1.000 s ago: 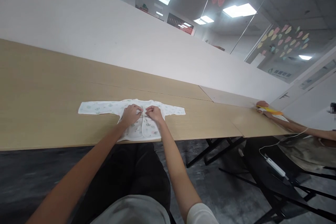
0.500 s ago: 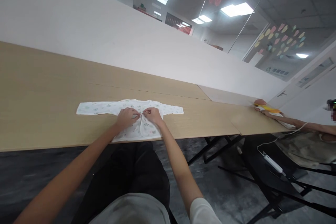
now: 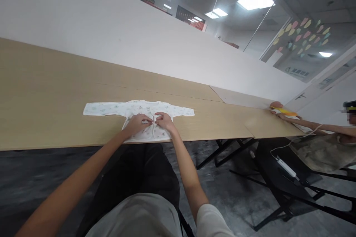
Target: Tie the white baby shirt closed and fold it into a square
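Note:
A small white printed baby shirt [image 3: 139, 109] lies flat on the table, its sleeves stretched out to both sides and its hem by the table's front edge. Both hands meet at its front opening, a little below mid-chest. My left hand [image 3: 139, 124] is closed in a pinch on the shirt's front edge. From the other side, my right hand [image 3: 164, 120] pinches the edge close to the left fingertips. The fingers hide whatever fastening may lie between them.
The long wooden table [image 3: 55, 81] runs along a white wall [image 3: 111, 37]. At the far right a co-worker's arm [image 3: 317, 124] reaches to a doll [image 3: 276, 105] with yellow cloth. A black chair [image 3: 278, 170] holding a white power strip [image 3: 287, 167] stands on the right.
Both hands have moved down the shirt's front opening toward the hem, still pinching. The upper part of the front now shows above them. The camera view has shifted slightly.

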A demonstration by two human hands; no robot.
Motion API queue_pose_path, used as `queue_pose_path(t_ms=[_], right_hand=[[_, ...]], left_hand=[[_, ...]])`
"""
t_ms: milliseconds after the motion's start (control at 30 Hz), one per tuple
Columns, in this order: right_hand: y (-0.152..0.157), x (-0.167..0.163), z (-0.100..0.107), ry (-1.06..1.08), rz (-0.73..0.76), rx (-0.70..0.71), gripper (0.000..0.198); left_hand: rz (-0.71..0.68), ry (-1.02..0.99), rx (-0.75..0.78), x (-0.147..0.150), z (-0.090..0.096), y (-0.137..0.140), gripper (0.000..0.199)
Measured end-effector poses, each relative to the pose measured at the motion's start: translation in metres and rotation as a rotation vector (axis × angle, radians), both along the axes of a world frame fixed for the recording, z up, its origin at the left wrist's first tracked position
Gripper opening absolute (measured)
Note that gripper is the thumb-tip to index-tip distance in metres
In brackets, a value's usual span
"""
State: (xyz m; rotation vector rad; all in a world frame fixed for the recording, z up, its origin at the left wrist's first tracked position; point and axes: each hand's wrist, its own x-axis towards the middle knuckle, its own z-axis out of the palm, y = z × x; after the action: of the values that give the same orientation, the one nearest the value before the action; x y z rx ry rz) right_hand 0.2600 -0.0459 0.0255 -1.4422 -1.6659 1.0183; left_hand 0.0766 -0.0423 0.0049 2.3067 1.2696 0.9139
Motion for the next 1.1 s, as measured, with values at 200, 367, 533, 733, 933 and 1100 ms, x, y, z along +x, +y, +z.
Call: queue_pose_path(t_ms=[200, 367, 533, 733, 933, 1100], right_hand=[[-0.005, -0.005, -0.001, 0.026, -0.03, 0.067, 0.046], [-0.005, -0.005, -0.003, 0.0, -0.032, 0.089, 0.042], [-0.006, -0.004, -0.004, 0.019, -0.035, 0.087, 0.037], [-0.009, -0.004, -0.002, 0.085, -0.007, 0.085, 0.037], [-0.012, -0.004, -0.003, 0.096, 0.024, 0.119, 0.038], [-0.013, -0.006, -0.007, 0.001, 0.004, 0.151, 0.035]], left_hand=[[-0.026, -0.033, -0.059, -0.001, -0.001, 0.001, 0.033], [-0.004, -0.056, -0.082, -0.002, 0.001, 0.001, 0.034], [0.014, -0.074, -0.095, -0.002, 0.001, 0.0, 0.04], [0.028, -0.118, -0.097, -0.001, 0.0, 0.0, 0.043], [0.029, -0.114, -0.116, -0.002, -0.002, 0.002, 0.042], [0.033, -0.135, -0.107, -0.003, -0.009, 0.006, 0.04]])
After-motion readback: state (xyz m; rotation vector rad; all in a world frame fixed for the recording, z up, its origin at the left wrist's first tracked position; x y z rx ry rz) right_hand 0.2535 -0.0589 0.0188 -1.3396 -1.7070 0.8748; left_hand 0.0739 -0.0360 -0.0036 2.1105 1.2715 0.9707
